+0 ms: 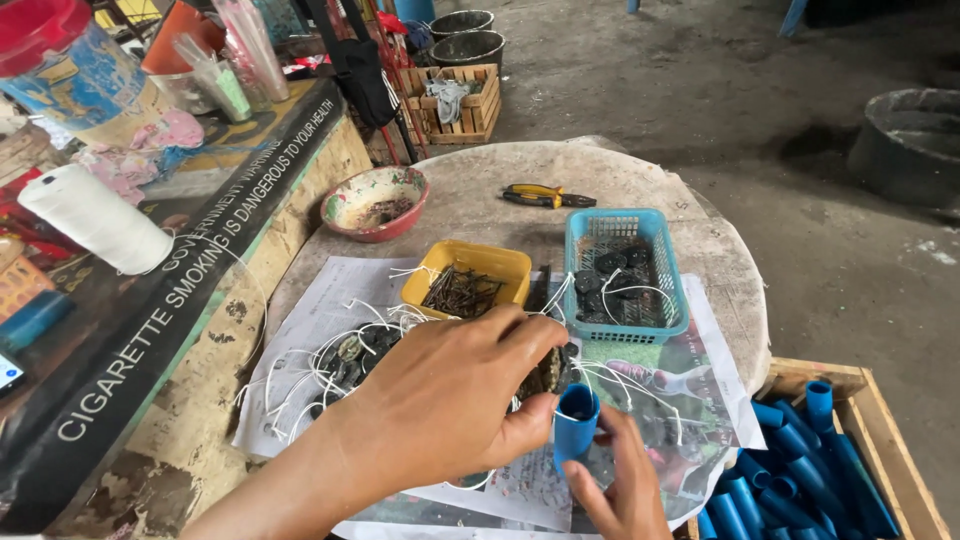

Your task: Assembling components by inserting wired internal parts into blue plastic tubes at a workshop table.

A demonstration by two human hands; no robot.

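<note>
The round table is draped with a worn cloth, and sheets of printed paper lie across its near side. To the right of it, lower down, a wooden crate holds a heap of short blue pipe pieces. On the table sit a blue plastic basket with dark round pieces and white strings in it, a yellow tray of rusty nails just to its left, a red-rimmed bowl farther back, and yellow-handled pliers near the far edge. A loose pile of dark discs tied with white string lies on the paper, just left of the hands.

The left hand reaches in from the lower left, fingers curled down and closed around a small dark piece whose strings trail off to the right; its thumb presses against the blue pipe piece. The right hand comes up from the bottom edge, fingers bent and closed on the lower part of that same pipe. The pipe is held above the paper, in front of the basket, between both hands. Its long axis stands nearly upright, tipped slightly, with the open mouth facing up and toward the dark piece right beside it.
</note>
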